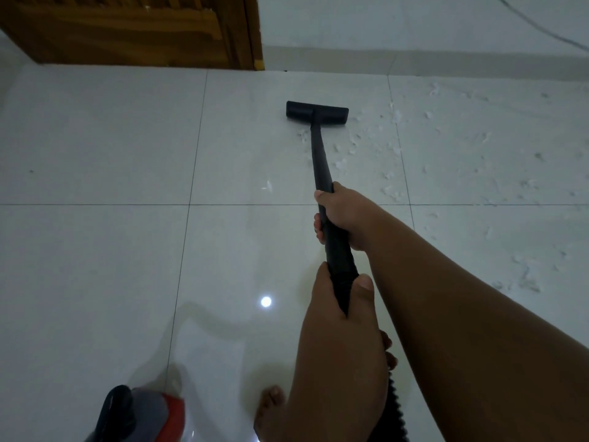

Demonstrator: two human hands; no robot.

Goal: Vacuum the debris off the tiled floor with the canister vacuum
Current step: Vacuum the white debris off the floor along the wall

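Tiled floor (95,250), wand (318,154) lengthwise toward the wall (382,23), nozzle (317,113) by debris (357,143), left hand (338,320) and right hand (345,218) clamped round it

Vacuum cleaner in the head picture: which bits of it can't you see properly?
Red and grey canister body: head view, blurred and cut off by the bottom edge.
Black ribbed hose: mostly hidden behind the left hand and forearm.
Black wand: middle covered by the gripping right hand.
Black floor nozzle: its underside faces the tiles, so suction is unseen.
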